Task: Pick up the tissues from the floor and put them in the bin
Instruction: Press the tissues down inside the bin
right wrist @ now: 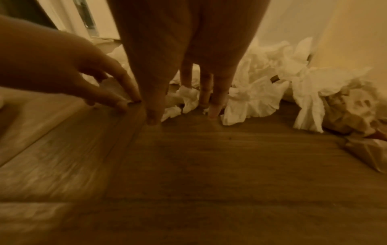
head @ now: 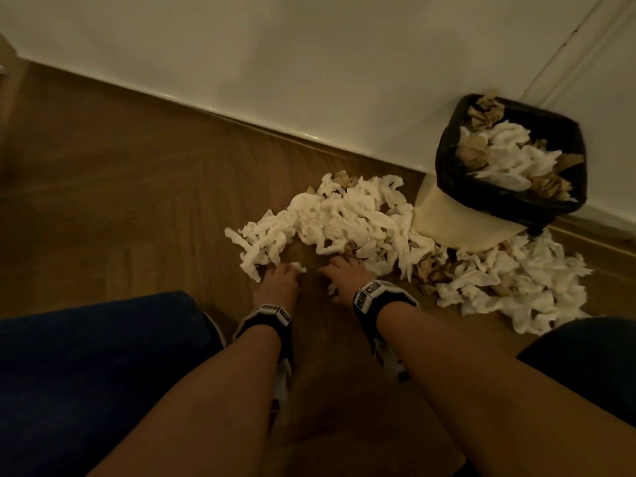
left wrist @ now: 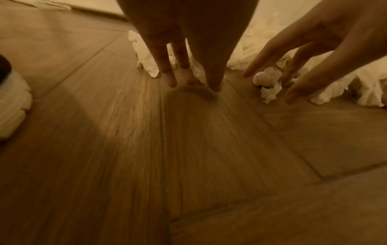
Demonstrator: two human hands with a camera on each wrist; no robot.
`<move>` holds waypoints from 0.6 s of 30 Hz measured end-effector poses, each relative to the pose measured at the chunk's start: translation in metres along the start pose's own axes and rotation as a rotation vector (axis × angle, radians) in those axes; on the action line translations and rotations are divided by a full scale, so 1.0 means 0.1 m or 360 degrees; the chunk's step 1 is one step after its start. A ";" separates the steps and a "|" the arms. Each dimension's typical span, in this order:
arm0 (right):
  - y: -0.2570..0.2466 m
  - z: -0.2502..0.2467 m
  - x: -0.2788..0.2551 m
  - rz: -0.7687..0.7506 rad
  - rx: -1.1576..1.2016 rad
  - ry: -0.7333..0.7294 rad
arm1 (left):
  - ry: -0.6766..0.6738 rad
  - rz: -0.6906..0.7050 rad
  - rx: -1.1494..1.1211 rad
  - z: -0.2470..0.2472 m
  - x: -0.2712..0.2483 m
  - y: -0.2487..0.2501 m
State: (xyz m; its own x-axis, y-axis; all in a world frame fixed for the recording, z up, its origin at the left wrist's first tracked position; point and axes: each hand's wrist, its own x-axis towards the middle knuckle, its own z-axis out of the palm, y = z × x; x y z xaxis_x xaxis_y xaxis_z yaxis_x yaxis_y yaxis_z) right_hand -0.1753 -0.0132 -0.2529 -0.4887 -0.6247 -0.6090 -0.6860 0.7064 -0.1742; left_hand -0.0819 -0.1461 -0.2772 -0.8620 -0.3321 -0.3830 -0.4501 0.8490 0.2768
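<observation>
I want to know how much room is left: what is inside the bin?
The bin, lined with a black bag, holds white tissues and crumpled brown paper heaped up to its rim. Whatever lies beneath that top layer is covered.

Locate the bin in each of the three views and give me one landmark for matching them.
Head: the bin stands upper right against the wall, black liner heaped with tissues.
Left wrist: not in it.
Right wrist: only a pale wall at the upper right edge, probably the bin's side; I cannot be sure.
Shared landmark: the white tissue pile just beyond the fingertips in all three.
</observation>
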 end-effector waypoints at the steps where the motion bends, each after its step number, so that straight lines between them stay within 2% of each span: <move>1: -0.03 0.02 0.00 0.0021 -0.0003 0.0007 | -0.0021 -0.0026 -0.0025 -0.01 0.01 0.01; 6: -0.09 0.06 0.00 0.0108 0.0025 -0.0045 | -0.0183 -0.0041 -0.0038 -0.01 0.10 0.01; 11: -0.06 0.06 -0.03 0.0108 -0.0071 -0.0154 | -0.0088 -0.0073 -0.0168 0.06 0.10 -0.01; 14: -0.06 0.03 -0.05 0.0100 -0.0067 -0.0267 | -0.0106 -0.0032 -0.0282 0.08 0.09 -0.01; 18: -0.06 -0.08 -0.12 0.0165 0.0048 -0.0309 | -0.0151 -0.0055 -0.0162 0.04 0.08 0.08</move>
State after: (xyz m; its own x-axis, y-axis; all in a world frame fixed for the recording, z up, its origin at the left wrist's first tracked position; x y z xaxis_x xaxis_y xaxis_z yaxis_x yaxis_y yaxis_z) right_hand -0.1694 -0.0123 -0.2385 -0.4409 -0.4744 -0.7619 -0.6198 0.7749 -0.1239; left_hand -0.0921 -0.1400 -0.2818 -0.8217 -0.3159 -0.4743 -0.5046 0.7901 0.3479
